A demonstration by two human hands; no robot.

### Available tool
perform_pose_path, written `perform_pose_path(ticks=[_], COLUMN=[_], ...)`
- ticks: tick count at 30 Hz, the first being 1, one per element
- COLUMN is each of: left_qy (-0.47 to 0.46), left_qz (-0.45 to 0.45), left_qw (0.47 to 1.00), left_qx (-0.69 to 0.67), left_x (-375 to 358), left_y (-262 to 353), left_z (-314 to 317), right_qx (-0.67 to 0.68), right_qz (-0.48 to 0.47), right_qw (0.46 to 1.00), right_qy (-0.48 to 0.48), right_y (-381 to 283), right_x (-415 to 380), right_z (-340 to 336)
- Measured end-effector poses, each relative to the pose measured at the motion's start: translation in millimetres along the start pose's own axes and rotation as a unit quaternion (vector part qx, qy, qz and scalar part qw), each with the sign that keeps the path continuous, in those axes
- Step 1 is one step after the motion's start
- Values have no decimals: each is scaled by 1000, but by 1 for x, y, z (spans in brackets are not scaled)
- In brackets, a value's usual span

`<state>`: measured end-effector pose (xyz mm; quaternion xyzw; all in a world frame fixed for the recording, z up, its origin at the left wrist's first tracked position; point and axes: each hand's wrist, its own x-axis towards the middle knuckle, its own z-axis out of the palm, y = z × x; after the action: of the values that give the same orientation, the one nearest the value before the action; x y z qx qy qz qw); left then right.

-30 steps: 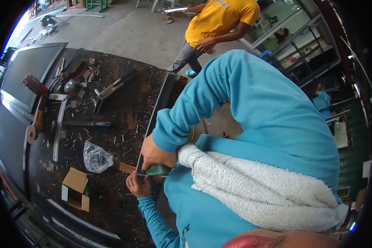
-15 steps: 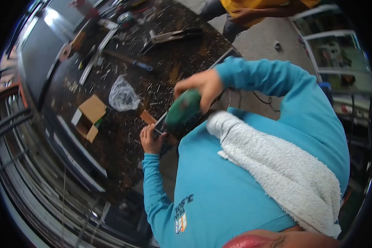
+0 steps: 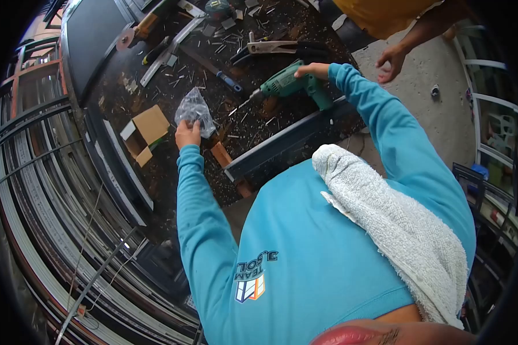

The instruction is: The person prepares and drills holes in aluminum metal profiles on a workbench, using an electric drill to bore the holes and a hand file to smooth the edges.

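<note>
A clear plastic bag [image 3: 194, 109] lies on the dark worktable, and my left hand [image 3: 188, 134] is closed on its near edge with thumb and fingers. Farther right, my right hand [image 3: 313, 71] holds the rear of a green power drill [image 3: 288, 82]. The drill is on its side over the table, its bit pointing left and toward me. A dark metal profile [image 3: 288, 138] lies along the near table edge, below the drill. A small brown block [image 3: 221, 154] touches the table beside its left end.
An open cardboard box [image 3: 150, 125] sits left of the bag. Beyond are a blue-handled tool [image 3: 229, 81], a riveter [image 3: 272, 47], an angle grinder [image 3: 133, 34] and scattered metal bits. A co-worker's hand [image 3: 392, 60] hangs at the upper right. Long profiles [image 3: 46, 195] fill the left side.
My right hand and the drill have moved away from my body, onto the table. My left hand has left the end of the profile and taken hold of the plastic bag.
</note>
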<state>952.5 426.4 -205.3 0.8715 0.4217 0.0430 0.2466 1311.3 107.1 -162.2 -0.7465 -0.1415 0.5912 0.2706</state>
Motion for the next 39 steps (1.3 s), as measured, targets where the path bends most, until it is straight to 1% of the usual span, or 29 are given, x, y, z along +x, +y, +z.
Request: perform_pose_path(ticks=[1,2,3,5,6,7,9,10,12,13,14,15,16,17,18,19,21,23,25,26,27,29,30,31,32,33,35,36,39], left_qy=[8,19,28,44,47,38,24,17,34,42,78,99,122,144,131,119,100,100,105,108,91,57,49,30,8,-13,-33,-42,3], left_qz=[-47,-74,-84,-100,-108,-111,-117,-134,-121,-116,-105,-120,-137,-155,-128,-121,-107,-82,-49,-26,-35,-50,-64,-91,-82,-74,-144,-178,-153], left_qw=[998,995,994,991,989,989,988,986,986,986,986,983,979,974,982,985,989,990,990,989,992,996,996,995,996,996,988,979,948], left_qx=[44,56,63,79,93,94,97,95,107,113,105,98,90,82,51,42,25,63,83,96,83,56,38,34,40,46,-44,-89,-280], left_x=[9,15,18,21,20,20,23,23,21,19,16,15,16,15,19,16,15,14,10,9,9,10,8,11,12,12,13,11,-12], left_y=[-1,-5,-3,0,5,4,3,4,1,-1,-3,-5,-5,-6,-24,-23,-23,-24,-21,-26,-30,-34,-29,-33,-37,-40,-46,-48,-36], left_z=[10,18,23,29,28,28,25,23,24,25,29,31,35,39,44,44,40,37,31,31,29,24,17,14,11,7,-2,-5,-26], right_qx=[-143,-332,-360,-257,-302,-379,-424,-427,-432,-429,-426,-423,-415,-399,-382,-367,-257,-95,44,40,91,32,-122,-273,-416,-444,-503,-503,-334], right_qz=[16,-116,-240,-304,-327,-303,-271,-269,-265,-253,-241,-228,-247,-243,-237,-232,-280,-337,-428,-422,-389,-410,-376,-333,-280,-283,-291,-321,-432], right_qw=[989,932,883,887,855,820,774,769,758,776,793,809,810,828,846,863,900,935,901,899,902,903,914,901,865,850,813,801,833], right_qy=[35,88,183,234,266,302,384,393,411,388,363,338,333,311,287,260,212,54,-58,-112,-165,-123,-90,-56,-18,-22,-28,-41,-85], right_y=[-14,-24,-21,-24,-23,-21,-18,-18,-19,-20,-20,-20,-23,-25,-32,-39,-51,-58,-67,-67,-69,-69,-77,-89,-97,-97,-96,-87,-82], right_x=[-9,-25,-25,-18,-9,2,20,27,40,46,51,54,57,60,55,50,33,14,-37,-51,-72,-105,-128,-154,-172,-182,-197,-200,-234], right_z=[-7,-18,-21,-22,-21,-18,-9,-10,-13,-16,-19,-21,-26,-30,-34,-36,-35,-34,-8,-4,5,20,22,20,17,15,10,8,-8])
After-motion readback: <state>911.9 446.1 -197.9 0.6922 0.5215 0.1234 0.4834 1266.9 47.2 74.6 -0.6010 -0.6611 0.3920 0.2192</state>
